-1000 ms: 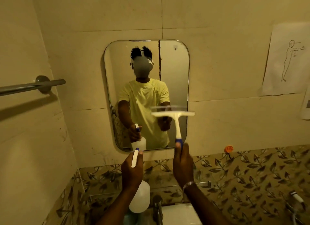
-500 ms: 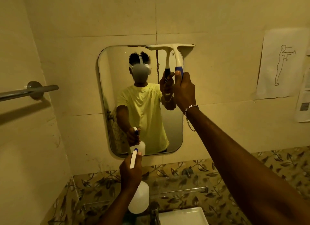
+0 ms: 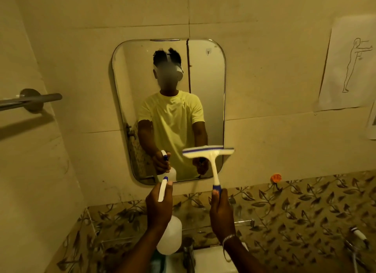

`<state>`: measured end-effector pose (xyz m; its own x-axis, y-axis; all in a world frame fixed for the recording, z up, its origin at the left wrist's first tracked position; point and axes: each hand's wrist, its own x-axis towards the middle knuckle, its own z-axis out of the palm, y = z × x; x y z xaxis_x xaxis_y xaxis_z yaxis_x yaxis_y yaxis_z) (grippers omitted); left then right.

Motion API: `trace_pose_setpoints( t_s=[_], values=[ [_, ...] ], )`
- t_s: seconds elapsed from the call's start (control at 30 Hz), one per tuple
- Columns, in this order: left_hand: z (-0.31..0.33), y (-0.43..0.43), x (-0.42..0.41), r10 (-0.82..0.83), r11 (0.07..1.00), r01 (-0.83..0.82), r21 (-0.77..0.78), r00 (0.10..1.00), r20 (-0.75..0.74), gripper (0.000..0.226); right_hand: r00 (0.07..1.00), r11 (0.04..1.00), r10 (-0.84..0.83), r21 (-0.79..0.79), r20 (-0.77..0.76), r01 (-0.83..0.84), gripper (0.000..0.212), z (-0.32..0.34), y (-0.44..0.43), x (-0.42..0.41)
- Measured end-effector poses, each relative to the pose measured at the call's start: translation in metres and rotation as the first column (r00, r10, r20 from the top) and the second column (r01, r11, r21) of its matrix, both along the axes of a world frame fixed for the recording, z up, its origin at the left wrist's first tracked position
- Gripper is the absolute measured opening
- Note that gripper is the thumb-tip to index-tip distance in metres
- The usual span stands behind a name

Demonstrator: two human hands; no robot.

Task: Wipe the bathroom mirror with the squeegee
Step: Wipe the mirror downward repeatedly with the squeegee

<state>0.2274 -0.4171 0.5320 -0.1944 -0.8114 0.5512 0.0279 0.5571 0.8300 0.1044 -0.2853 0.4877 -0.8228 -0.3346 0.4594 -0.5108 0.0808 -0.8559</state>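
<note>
Now the squeegee [image 3: 211,156] sits low on the bathroom mirror [image 3: 168,112], its blade level across the lower right corner; half a second ago it was up at the top edge, so it has come down the glass. The right hand [image 3: 220,211] is wrapped tight around the blue-tipped handle, a bracelet [image 3: 227,237] at the wrist. The left hand [image 3: 159,206] stays closed on the white spray bottle [image 3: 169,238], held below the mirror as before.
</note>
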Motion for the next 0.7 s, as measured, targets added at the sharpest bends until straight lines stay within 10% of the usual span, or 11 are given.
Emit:
trace_pose_setpoints(
  t_s=[0.5,0.7],
  values=[
    [0.186,0.023,-0.023,-0.059,0.958,0.005,-0.286,0.981,-0.183,0.012,0.935,0.964,-0.259,0.119,0.243,0.236,0.017,-0.064,0.036,0.019],
    [0.203,0.025,-0.03,0.087,0.979,-0.12,-0.164,0.977,-0.192,0.03,0.94,0.969,-0.241,0.109,0.24,0.221,0.012,-0.058,0.04,0.015]
  ],
)
